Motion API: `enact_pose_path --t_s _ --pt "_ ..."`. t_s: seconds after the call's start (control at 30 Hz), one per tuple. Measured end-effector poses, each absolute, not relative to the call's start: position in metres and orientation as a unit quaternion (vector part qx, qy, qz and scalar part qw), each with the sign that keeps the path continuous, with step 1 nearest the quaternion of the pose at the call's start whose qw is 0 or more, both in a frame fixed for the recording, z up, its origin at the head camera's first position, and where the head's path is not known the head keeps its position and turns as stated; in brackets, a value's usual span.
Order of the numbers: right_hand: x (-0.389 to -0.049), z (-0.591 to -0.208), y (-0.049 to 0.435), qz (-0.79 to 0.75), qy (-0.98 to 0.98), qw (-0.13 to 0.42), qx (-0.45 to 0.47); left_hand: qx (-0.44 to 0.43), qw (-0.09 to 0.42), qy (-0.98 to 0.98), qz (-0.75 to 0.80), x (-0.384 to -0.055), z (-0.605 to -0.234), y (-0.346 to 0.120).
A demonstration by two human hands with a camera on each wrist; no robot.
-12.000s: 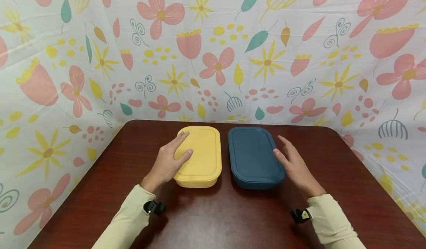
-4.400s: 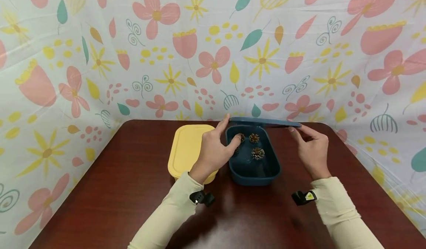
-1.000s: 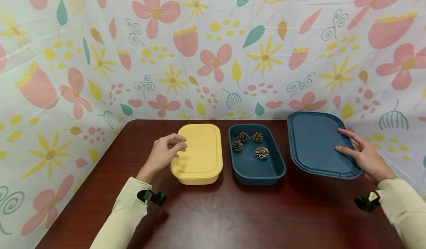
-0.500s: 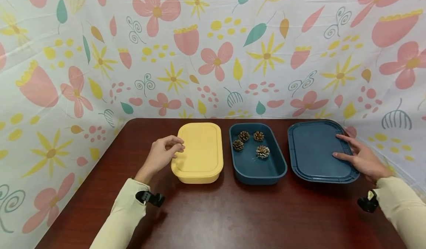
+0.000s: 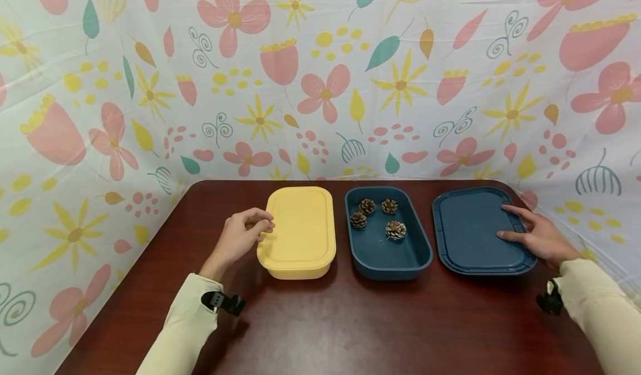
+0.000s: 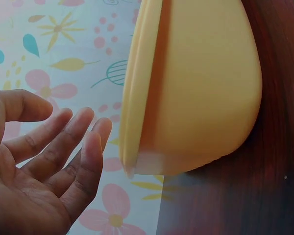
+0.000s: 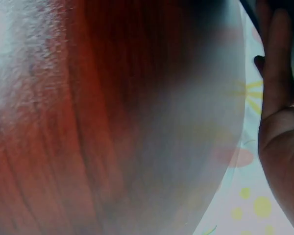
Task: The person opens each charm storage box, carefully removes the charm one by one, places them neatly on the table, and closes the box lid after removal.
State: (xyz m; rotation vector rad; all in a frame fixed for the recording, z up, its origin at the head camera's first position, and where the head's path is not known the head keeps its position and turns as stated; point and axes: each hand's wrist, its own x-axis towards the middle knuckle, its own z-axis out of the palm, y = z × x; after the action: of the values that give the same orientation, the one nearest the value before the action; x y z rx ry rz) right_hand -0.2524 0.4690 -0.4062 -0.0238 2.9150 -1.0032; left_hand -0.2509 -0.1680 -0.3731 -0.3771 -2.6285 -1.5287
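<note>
My right hand holds the blue lid by its right edge, thumb and forefinger spread over the top. The lid lies level, low over the table at right. In the right wrist view, the hand shows at the right side. An uncovered blue food container stands to the lid's left, with several pine cones inside. Left of that is a yellow container with its lid on. My left hand, fingers loosely bent and holding nothing, hovers by its left edge; the left wrist view shows the fingers apart from the rim.
The dark red-brown table reaches back to a flower-printed cloth, which also hangs along the left and right sides. The yellow and blue containers stand side by side with a narrow gap. A black strap device sits on the left wrist.
Earlier both containers were covered; the blue lid came off with both hands and moved right. Within the last second my right hand lowered it from a tilt to level. The left hand barely shifted.
</note>
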Motion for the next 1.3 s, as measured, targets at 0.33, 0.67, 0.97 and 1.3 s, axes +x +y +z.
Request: enact_pose_path --t_s 0.33,0.67,0.97,1.3 --pt "-0.259 -0.401 0.471 -0.263 0.963 0.053 0.001 -0.121 0.040 -0.853 -0.506 -0.251 -0.375 -0.166" --pt "-0.254 -0.408 0.476 -0.225 0.974 0.008 0.005 -0.120 0.040 -0.855 -0.504 -0.249 -0.377 -0.167" --pt "-0.249 -0.417 0.482 -0.219 0.975 -0.022 0.019 -0.108 0.041 -0.860 -0.497 -0.248 -0.380 -0.171" --pt "-0.250 -0.418 0.482 -0.198 0.979 -0.041 0.026 -0.106 0.053 -0.853 -0.508 -0.248 -0.380 -0.174"
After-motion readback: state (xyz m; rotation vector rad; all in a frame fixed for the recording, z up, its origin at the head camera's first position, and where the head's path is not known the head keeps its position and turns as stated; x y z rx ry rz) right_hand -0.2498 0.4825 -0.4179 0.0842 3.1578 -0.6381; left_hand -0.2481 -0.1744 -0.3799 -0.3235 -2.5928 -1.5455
